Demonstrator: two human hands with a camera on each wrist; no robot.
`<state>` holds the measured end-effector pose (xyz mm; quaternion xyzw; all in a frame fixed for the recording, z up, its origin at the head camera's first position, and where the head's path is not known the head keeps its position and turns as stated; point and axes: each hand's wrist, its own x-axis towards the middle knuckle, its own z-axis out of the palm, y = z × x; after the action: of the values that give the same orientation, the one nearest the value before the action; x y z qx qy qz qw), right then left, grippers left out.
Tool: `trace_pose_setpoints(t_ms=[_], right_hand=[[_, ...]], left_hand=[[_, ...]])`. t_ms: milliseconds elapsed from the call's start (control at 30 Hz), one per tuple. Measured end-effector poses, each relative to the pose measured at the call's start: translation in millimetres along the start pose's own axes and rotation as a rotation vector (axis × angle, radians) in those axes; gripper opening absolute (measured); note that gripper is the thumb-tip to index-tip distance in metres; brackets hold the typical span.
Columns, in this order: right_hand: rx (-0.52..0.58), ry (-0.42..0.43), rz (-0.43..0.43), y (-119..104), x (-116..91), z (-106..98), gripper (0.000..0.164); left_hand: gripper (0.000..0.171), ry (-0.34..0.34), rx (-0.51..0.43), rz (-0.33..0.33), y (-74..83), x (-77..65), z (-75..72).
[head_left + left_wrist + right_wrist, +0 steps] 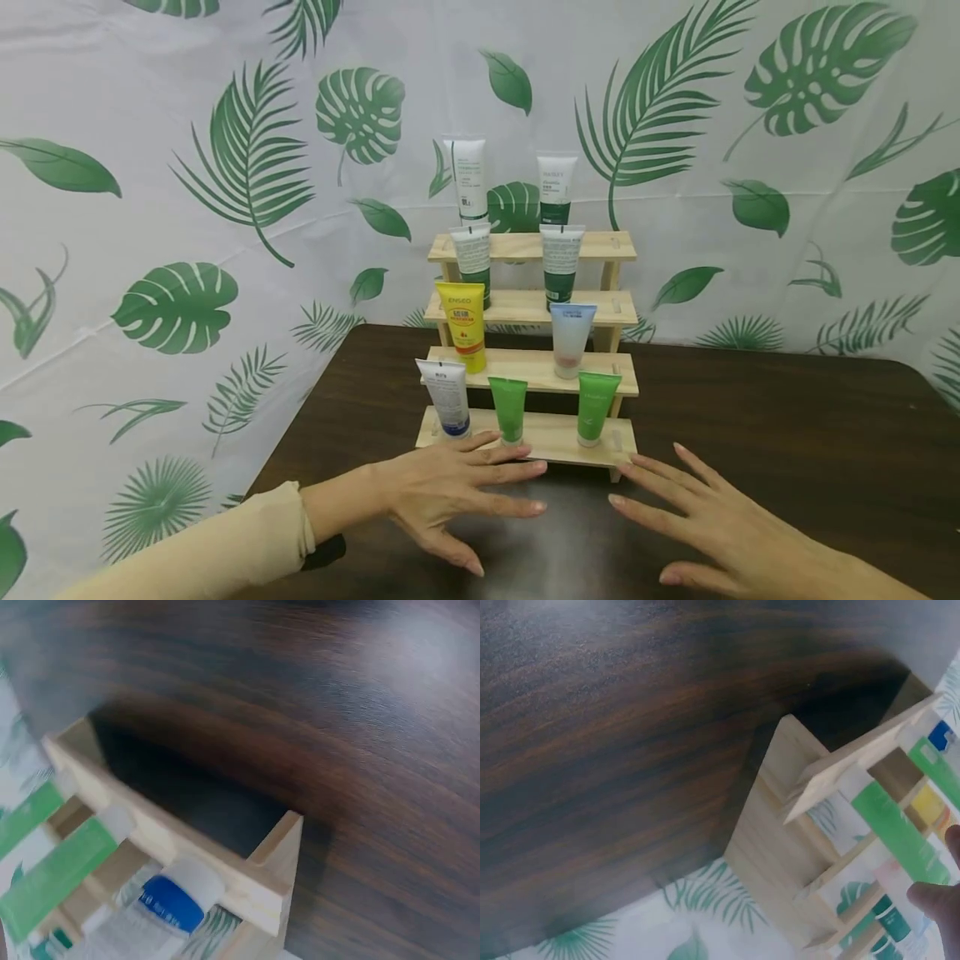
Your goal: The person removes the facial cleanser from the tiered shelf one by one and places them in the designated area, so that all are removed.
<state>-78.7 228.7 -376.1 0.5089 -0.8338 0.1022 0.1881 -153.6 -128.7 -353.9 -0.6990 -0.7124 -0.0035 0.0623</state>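
Note:
A stepped wooden rack (pixel 555 427) stands on the dark table, with squeeze tubes upright on its tiers. On the lowest tier are a white tube with a blue base (pixel 447 396), a green tube (pixel 510 408) and another green tube (pixel 596 408). My left hand (pixel 465 487) hovers before the rack's lower left, fingers spread and holding nothing; it overlaps the front edge in the head view. To the lower right, my right hand (pixel 712 525) is likewise spread and holds nothing, its fingertips near the rack's right front corner. Fingertips (pixel 930 900) show at the right wrist view's edge.
Higher tiers carry a yellow tube (pixel 465 325), a pale blue translucent tube (pixel 572 342) and several white-and-green tubes, such as the tall one (pixel 468 179) at the top. Behind hangs a white cloth (pixel 465 83) printed with green leaves. The brown table (pixel 750 408) extends either side.

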Motion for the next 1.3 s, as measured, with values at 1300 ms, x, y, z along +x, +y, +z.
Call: trace_pose_setpoints(t_ms=[1300], right_hand=[[0.551, 0.683, 0.798, 165, 171, -84, 0.04]], left_hand=[[0.052, 1.027, -0.895, -1.205, -143.3, -23.7, 11.6]])
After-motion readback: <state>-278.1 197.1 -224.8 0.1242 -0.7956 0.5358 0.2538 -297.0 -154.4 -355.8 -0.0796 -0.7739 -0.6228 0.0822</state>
